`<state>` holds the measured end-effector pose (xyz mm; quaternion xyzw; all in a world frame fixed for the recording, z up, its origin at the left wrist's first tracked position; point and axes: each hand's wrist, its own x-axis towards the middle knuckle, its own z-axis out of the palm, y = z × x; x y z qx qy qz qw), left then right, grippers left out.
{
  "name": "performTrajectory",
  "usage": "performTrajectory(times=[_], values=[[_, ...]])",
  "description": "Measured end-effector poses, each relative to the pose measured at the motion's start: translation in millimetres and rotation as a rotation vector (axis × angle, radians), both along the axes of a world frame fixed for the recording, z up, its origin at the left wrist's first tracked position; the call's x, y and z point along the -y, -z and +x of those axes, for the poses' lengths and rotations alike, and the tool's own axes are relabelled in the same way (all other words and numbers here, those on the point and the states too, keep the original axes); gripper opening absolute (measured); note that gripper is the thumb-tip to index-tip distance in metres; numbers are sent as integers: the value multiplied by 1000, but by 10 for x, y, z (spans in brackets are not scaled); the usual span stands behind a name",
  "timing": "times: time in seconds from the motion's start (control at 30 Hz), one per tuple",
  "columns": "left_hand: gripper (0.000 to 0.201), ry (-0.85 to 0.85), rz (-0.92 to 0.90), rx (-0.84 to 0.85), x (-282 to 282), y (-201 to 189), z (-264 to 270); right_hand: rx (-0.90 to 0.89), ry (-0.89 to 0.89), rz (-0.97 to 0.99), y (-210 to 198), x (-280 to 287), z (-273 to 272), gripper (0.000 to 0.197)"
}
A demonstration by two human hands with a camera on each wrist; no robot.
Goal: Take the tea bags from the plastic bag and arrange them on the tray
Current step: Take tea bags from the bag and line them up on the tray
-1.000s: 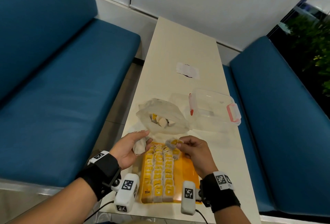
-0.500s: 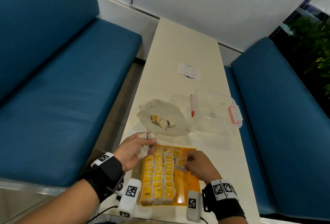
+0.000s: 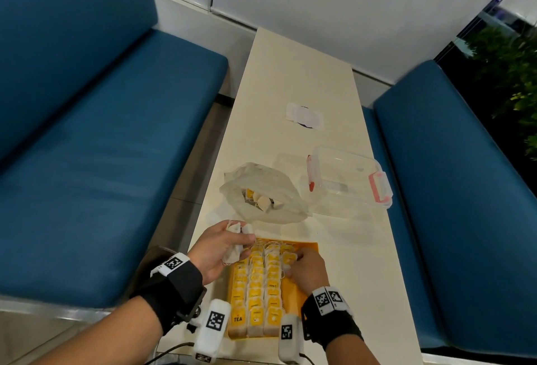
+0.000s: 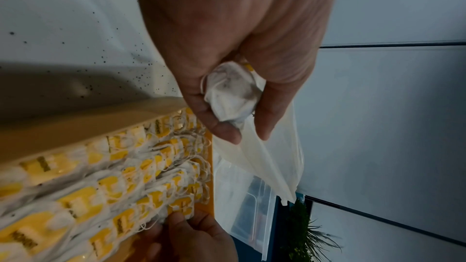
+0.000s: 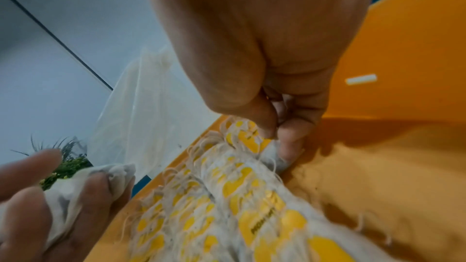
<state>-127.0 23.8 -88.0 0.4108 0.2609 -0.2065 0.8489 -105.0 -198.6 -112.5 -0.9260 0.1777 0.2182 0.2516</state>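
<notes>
An orange tray (image 3: 311, 249) at the table's near edge holds rows of yellow-tagged tea bags (image 3: 257, 283). My left hand (image 3: 223, 244) hovers at the tray's far left corner and grips a small bunch of white tea bags (image 4: 232, 91). My right hand (image 3: 302, 267) is down in the tray, its thumb and fingers pinching a tea bag (image 5: 271, 152) at the far end of the right-hand row. Beyond the tray, the crumpled plastic bag (image 3: 261, 190) lies open with a few tea bags (image 3: 261, 200) inside.
A clear plastic box (image 3: 348, 180) with red latches stands right of the bag. A white paper scrap (image 3: 305, 116) lies farther up the narrow cream table (image 3: 290, 73). Blue bench seats (image 3: 101, 161) flank both sides.
My right hand came down from above the tray's far edge into the tray with its tea bag. The left hand curled tighter round its bunch and stayed near the tray's corner.
</notes>
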Motion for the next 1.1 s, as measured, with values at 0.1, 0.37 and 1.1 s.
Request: performTrajectory(times=[0.1, 0.37, 1.1], values=[[39, 13, 15, -1, -1, 2, 3, 29, 50, 19, 39, -33, -11, 21], [41, 40, 28, -1, -23, 17, 11, 111, 170, 72, 115, -93, -3, 11], [26, -67, -208, -116, 2, -110, 98, 557, -587, 253, -600, -476, -284, 24]])
